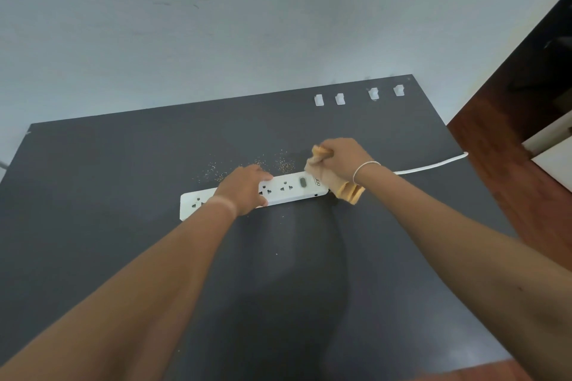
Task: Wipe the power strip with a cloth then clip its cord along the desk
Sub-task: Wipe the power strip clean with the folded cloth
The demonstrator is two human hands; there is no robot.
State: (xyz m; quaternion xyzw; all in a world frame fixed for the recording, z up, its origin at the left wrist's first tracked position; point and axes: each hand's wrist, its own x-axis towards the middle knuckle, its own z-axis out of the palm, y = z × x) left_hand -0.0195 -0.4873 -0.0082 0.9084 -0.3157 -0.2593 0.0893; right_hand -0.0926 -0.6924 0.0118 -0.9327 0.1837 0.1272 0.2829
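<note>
A white power strip (288,187) lies across the middle of the dark desk (123,179). My left hand (244,189) presses flat on its middle and holds it down. My right hand (339,158) is closed around a bunched orange cloth (348,192) at the strip's right end, by the switch. The white cord (433,166) runs from that end to the right and off the desk edge. Several white cord clips (318,100) stand in a row near the desk's far right edge.
Fine brownish crumbs (278,164) are scattered on the desk just behind the strip. A pale wall rises behind the desk. Reddish-brown floor (501,170) and dark furniture lie to the right.
</note>
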